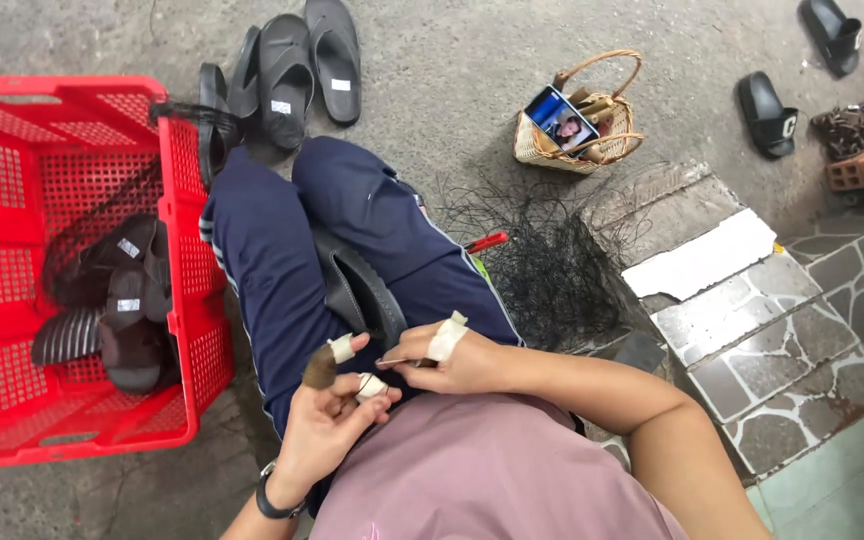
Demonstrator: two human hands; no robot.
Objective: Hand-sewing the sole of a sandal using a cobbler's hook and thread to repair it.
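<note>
I sit with a black sandal (pixel 357 290) lying across my lap between my legs in dark blue trousers. My left hand (pixel 327 415), with tape and a brown cover on its fingers, hovers at the sandal's near end, fingers curled. My right hand (pixel 447 355), with a taped finger, pinches a thin needle-like tool (pixel 397 361) that points left toward my left hand.
A red plastic crate (pixel 12 250) on my left holds several black sandals in netting. More black sandals (pixel 297 65) lie ahead. A pile of black thread (pixel 552 265), a red-handled tool (pixel 487 241), a wicker basket (pixel 537 145) with a phone, and stone steps (pixel 752 330) lie on my right.
</note>
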